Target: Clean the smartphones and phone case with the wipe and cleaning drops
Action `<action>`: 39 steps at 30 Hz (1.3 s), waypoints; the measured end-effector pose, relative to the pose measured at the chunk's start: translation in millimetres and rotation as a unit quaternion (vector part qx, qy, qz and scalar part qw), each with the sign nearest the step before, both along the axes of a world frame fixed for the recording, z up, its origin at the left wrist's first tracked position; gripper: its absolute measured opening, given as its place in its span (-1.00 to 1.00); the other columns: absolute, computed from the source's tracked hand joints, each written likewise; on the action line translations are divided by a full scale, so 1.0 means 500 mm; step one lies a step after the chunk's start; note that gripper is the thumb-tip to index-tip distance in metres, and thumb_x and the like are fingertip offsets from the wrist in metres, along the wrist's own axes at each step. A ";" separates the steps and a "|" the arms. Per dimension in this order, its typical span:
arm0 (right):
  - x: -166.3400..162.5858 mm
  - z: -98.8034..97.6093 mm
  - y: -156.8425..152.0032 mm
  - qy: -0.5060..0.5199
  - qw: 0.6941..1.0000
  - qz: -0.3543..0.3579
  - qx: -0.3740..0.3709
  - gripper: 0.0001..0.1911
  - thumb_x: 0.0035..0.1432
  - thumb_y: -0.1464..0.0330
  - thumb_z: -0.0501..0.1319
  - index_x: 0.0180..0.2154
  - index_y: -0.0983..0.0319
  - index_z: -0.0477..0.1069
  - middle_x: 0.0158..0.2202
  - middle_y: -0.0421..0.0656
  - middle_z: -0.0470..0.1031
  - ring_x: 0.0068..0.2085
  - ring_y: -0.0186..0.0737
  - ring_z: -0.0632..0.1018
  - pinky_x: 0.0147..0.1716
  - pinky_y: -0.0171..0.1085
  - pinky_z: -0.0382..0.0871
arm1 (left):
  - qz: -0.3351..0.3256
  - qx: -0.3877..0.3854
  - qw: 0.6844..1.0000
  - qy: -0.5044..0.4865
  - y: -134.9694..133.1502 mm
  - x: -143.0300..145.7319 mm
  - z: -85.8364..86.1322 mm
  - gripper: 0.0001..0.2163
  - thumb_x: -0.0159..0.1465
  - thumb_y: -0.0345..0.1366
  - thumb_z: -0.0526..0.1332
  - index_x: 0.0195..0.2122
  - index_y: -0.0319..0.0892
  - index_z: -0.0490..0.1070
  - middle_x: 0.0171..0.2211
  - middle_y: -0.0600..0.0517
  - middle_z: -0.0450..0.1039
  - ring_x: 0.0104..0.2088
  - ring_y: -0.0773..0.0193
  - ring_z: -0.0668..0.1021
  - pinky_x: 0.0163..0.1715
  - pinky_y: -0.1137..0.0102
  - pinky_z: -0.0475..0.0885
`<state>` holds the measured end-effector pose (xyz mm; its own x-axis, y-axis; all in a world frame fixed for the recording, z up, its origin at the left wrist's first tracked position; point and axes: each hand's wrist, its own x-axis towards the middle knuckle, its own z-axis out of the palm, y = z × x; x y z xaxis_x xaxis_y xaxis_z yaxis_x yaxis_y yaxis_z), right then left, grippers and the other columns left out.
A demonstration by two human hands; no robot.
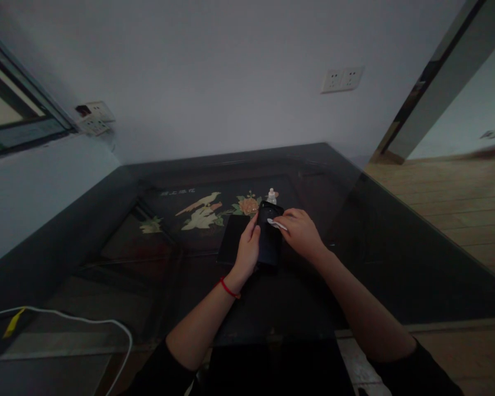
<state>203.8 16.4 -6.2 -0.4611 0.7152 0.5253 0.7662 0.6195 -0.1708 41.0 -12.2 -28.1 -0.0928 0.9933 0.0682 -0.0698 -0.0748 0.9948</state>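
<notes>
My left hand (248,250) grips the left side of a black phone (269,242), tilted up over the table. Near its top is a darker, rounded patch whose details are too dim to make out. A small white wipe (277,224) is pinched in my right hand (301,231) and lies against the upper part of the phone. Beneath and to the left of the phone rests a flat black rectangular thing (232,240), partly covered by my left hand. Just behind the phone stands a small clear bottle (271,196) with a whitish cap, its lower part hidden.
The dark, glossy table (338,192) bears a painted bird and flowers (202,217). A white cable (78,318) with a yellow tag (14,323) crosses the front left. Wall sockets (342,80) are set behind the table. Wooden floor (437,198) lies to the right.
</notes>
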 end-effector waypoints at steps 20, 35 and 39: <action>0.026 -0.028 0.036 -0.038 0.990 0.122 0.051 -0.58 0.15 0.58 0.13 -0.03 0.09 0.48 0.00 -0.23 0.54 0.10 -0.16 0.46 0.18 0.02 0.20 | -0.055 -0.096 0.993 -0.032 -0.008 -0.005 0.023 -0.62 0.27 -0.33 0.09 0.12 -0.12 0.38 0.18 -0.03 0.34 0.16 0.12 0.40 0.19 0.18 0.23; -0.008 -0.022 0.002 0.011 1.000 -0.012 -0.021 -0.65 0.13 0.55 0.10 -0.10 0.23 0.53 -0.23 -0.02 0.60 -0.09 -0.07 0.50 0.01 -0.04 0.36 | 0.001 0.016 0.997 0.073 0.001 -0.008 0.016 -0.61 0.30 -0.31 0.05 0.15 -0.13 0.33 0.22 -0.01 0.29 0.24 0.21 0.29 0.28 0.23 0.05; -0.003 -0.019 0.000 0.100 0.995 0.000 -0.011 -0.63 0.14 0.54 0.08 -0.09 0.20 0.53 -0.17 -0.08 0.60 -0.04 -0.09 0.50 0.03 -0.04 0.36 | 0.002 0.012 0.998 0.056 -0.001 -0.006 0.018 -0.61 0.30 -0.31 0.05 0.15 -0.10 0.33 0.23 0.01 0.26 0.25 0.21 0.28 0.28 0.21 0.04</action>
